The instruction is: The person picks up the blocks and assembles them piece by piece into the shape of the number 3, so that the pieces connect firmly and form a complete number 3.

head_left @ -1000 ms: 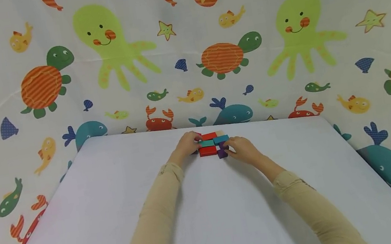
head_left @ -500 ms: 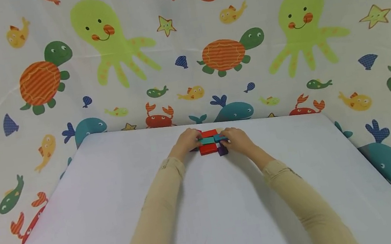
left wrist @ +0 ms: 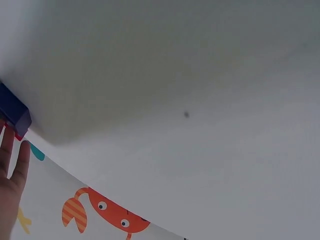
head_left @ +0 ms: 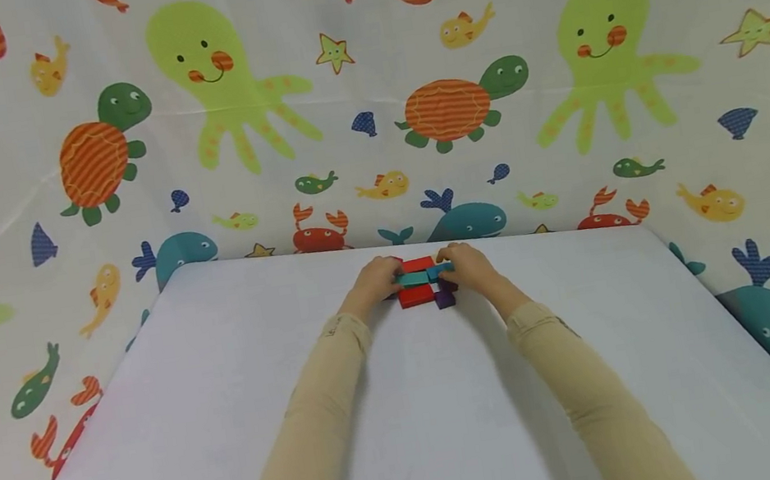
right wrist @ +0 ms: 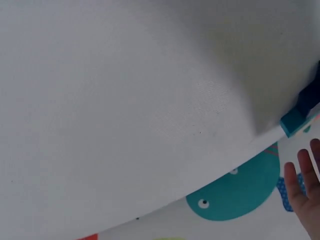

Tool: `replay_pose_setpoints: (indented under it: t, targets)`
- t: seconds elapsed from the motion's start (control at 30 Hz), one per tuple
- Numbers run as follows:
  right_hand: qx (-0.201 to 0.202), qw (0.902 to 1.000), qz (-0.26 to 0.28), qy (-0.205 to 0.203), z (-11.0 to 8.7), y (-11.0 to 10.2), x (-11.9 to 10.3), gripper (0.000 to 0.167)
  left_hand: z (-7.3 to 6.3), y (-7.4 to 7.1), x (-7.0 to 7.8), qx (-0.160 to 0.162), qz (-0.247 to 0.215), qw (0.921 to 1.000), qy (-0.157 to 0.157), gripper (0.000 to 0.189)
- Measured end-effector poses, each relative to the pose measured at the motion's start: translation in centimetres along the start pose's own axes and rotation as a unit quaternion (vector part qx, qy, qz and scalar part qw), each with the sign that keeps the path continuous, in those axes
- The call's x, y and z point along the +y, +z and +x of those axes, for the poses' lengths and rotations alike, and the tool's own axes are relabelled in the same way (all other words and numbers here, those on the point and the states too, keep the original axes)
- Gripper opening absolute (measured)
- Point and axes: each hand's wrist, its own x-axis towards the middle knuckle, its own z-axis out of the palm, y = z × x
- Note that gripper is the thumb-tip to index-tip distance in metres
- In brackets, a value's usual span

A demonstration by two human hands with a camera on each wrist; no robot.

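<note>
Your left hand [head_left: 369, 285] and right hand [head_left: 473, 271] flank blocks [head_left: 416, 297] by the worktop's [head_left: 275, 306] far edge, side edges well off. Grips? Can't tell.

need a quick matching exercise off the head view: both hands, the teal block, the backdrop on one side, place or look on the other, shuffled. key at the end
Things
1. left hand
2. teal block
3. backdrop
4. right hand

Place or look
A. printed with sea creatures
B. at the right end of the block group
C. at the left end of the block group
D. shows between two red blocks

Pairs: 1-C, 2-D, 3-A, 4-B
</note>
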Motion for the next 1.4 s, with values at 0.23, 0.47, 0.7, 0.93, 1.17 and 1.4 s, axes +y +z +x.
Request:
replay_pose_setpoints:
  t: [0.23,0.47,0.7,0.93,1.17,1.4]
  targets:
    - [-0.016,0.9998,-0.007,0.003,1.1,0.5,0.1,0.028,-0.1,-0.1,0.3,-0.002,0.011,0.9999,-0.009,0.032]
    - [-0.036,0.9992,-0.017,0.0,1.7,0.9,0.2,0.026,-0.2,0.4,0.5,-0.008,0.017,0.9997,-0.018,0.033]
    - [-0.053,0.9981,-0.026,0.016,2.0,0.8,-0.3,0.028,-0.2,0.7,0.5,0.0,0.013,0.9997,-0.021,0.033]
    - [-0.066,0.9963,-0.046,0.028,2.3,0.8,-0.6,0.032,-0.4,0.9,0.5,0.021,0.012,0.9996,-0.017,0.031]
    - [-0.069,0.9962,-0.045,0.029,2.3,0.9,-0.8,0.031,-0.9,0.9,0.8,0.021,0.0,0.9995,-0.026,0.032]
    - [-0.056,0.9974,-0.038,0.024,1.8,1.0,-0.7,0.032,-1.0,0.7,0.8,0.019,0.004,0.9997,-0.017,0.031]
